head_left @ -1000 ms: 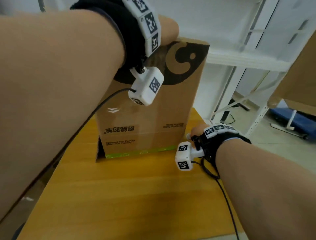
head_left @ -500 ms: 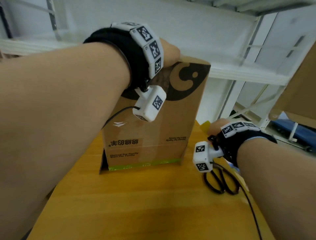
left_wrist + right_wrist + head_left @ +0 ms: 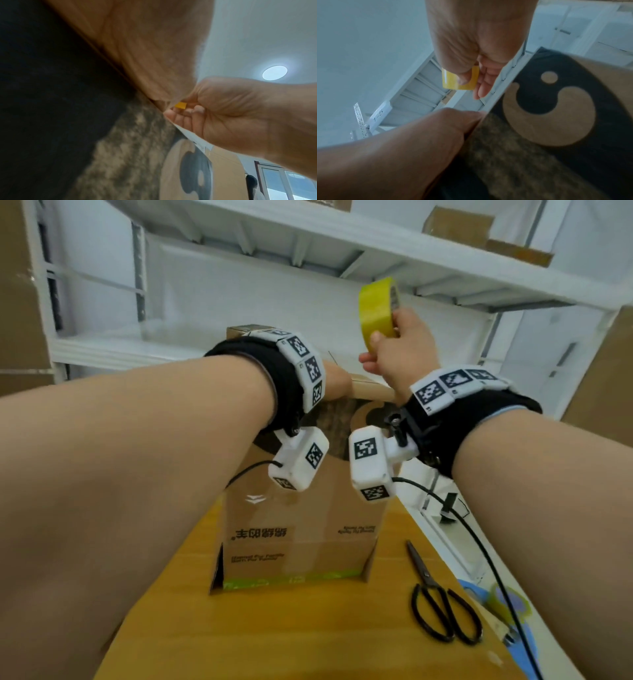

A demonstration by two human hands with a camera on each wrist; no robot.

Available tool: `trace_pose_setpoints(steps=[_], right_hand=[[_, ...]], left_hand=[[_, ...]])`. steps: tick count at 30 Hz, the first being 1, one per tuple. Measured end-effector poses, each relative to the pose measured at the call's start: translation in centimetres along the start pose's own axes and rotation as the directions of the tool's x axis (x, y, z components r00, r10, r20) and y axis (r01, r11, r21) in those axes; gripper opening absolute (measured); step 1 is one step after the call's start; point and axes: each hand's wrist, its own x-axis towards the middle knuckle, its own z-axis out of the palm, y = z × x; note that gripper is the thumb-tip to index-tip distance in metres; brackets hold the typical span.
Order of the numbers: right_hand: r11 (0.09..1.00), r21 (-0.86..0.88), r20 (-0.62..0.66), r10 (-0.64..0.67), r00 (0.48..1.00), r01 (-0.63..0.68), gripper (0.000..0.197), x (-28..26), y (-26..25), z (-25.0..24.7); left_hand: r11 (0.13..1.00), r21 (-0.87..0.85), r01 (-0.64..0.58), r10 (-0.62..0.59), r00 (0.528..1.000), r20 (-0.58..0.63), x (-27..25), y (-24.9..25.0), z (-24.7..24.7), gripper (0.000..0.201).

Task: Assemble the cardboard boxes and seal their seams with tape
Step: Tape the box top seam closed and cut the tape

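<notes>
Head view: the tall brown cardboard box with black print (image 3: 301, 529) stands upright on the wooden counter (image 3: 274, 638). The left hand (image 3: 337, 385) rests on its top edge, can't tell how its fingers lie. The right hand (image 3: 402, 350) holds the yellow tape roll (image 3: 378, 311) above the box, thumb and fingers curled round it. Black-handled scissors (image 3: 440, 607) lie on the counter, right of the box.

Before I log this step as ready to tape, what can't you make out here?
- Top seam of the cardboard box: head view, hidden by both wrists.
- Left hand fingers: behind the box top in the head view; left wrist view blurred.
- Loose end of the tape roll in the right hand: too small.
- Second roll by the scissors: blurred.
</notes>
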Motion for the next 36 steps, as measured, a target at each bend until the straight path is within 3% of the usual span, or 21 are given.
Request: trace_pose_setpoints(steps=[3,9,12,17,22,24,27,31,36], right_hand=[[0.993,-0.03,0.11,0.117,0.987,-0.115,0.031,-0.5,0.6,1.4],[0.98,-0.094,0.156,0.187,0.97,-0.174,0.032,-0.4,0.5,1.5],[0.983,-0.13,0.166,0.152,0.974,-0.132,0.038,-0.7,0.6,1.6],[0.943,-0.334,0.231,0.082,0.97,-0.001,0.042,-0.9,0.1,2.2],[0.938,-0.347,0.289,0.092,0.953,0.015,0.028,0.0,-0.5,3.4],[0.932,-0.36,0.298,0.072,0.952,0.042,0.026,0.7,-0.7,4.0],[0.916,-0.389,0.319,0.038,0.947,0.095,0.039,2.0,-0.3,5.4],[0.87,-0.471,0.398,0.06,0.916,0.147,0.044,3.5,0.6,6.9],[0.87,-0.488,0.424,0.161,0.891,0.074,0.052,5.1,1.3,7.7]], left_hand=[[0.991,0.137,0.006,-0.006,1.0,-0.002,-0.2,-1.1,-0.7,0.043],[0.976,0.191,0.108,-0.102,0.994,-0.045,-1.9,-4.2,-2.2,0.045],[0.968,0.221,0.115,-0.111,0.993,-0.034,-1.9,-4.3,-2.1,0.045],[0.939,0.328,0.105,-0.102,0.994,-0.025,-1.2,-4.4,-2.4,0.044],[0.919,0.376,0.116,-0.117,0.993,-0.018,0.4,-5.2,-2.5,0.057],[0.914,0.392,0.104,-0.118,0.993,0.012,1.4,-5.9,-3.1,0.068],[0.907,0.414,0.074,-0.13,0.986,0.109,2.9,-7.0,-4.3,0.086],[0.904,0.422,0.072,-0.188,0.952,0.24,4.7,-6.8,-7.1,0.059],[0.914,0.401,0.057,-0.228,0.89,0.394,6.0,-6.8,-8.4,0.061]])
